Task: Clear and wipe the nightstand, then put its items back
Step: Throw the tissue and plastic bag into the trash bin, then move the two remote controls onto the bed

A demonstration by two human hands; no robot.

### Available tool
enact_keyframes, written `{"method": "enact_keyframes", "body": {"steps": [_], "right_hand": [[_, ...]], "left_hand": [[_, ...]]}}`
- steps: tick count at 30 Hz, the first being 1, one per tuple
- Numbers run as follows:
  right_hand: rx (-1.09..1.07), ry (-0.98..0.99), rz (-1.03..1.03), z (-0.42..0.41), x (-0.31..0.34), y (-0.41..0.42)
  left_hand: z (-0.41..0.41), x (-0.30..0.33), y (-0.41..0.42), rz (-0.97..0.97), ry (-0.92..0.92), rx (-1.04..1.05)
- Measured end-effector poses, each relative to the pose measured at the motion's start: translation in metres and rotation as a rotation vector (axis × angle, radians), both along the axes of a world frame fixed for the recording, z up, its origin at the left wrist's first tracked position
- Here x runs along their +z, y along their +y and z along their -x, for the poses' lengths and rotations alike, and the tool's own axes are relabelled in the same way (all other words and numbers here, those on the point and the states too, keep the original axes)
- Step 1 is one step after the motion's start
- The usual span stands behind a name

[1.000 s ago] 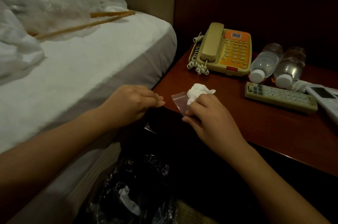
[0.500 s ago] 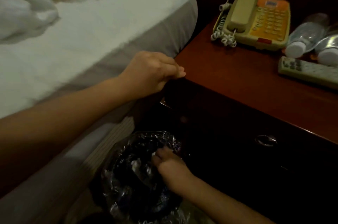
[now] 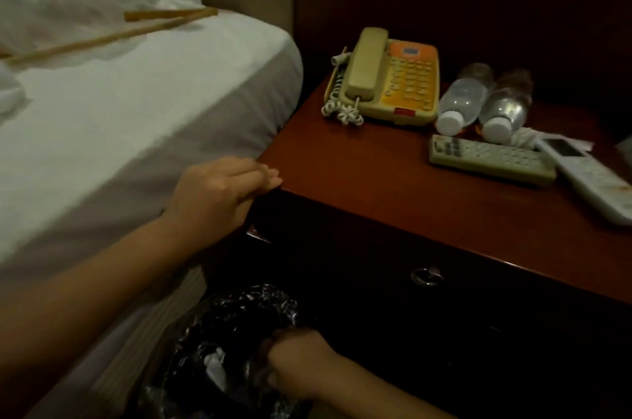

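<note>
Nothing legible here: the telephone (image 3: 393,80) keypad and the remote control (image 3: 489,158) buttons are too blurred to read.

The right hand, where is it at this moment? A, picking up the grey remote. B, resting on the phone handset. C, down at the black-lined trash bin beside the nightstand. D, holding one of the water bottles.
C: the right hand is low at the rim of the trash bin in front of the nightstand, well away from the phone, water bottles and grey remote on top.
</note>
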State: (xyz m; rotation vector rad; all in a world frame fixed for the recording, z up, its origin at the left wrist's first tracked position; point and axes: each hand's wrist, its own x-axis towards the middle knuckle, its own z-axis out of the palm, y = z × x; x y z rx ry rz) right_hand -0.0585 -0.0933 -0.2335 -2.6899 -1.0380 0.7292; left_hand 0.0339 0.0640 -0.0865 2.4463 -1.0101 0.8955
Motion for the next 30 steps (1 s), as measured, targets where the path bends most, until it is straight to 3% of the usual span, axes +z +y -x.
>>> {"method": "enact_keyframes", "body": {"steps": [13, 18, 24, 30], "right_hand": [[-0.081, -0.077, 0.027, -0.010, 0.035, -0.016], [-0.047, -0.086, 0.063, -0.005, 0.040, -0.018], [-0.087, -0.183, -0.048, -0.005, 0.093, -0.034], [-0.247, -0.369, -0.207, -0.006, 0.166, -0.079]], "left_hand": [[0.013, -0.026, 0.008, -0.001, 0.128, 0.087], [0.021, -0.028, -0.002, -0.107, 0.145, 0.142], [0.013, 0.000, -0.033, -0.220, 0.212, 0.099], [-0.007, 0.022, -0.079, -0.128, 0.170, 0.003]]}}
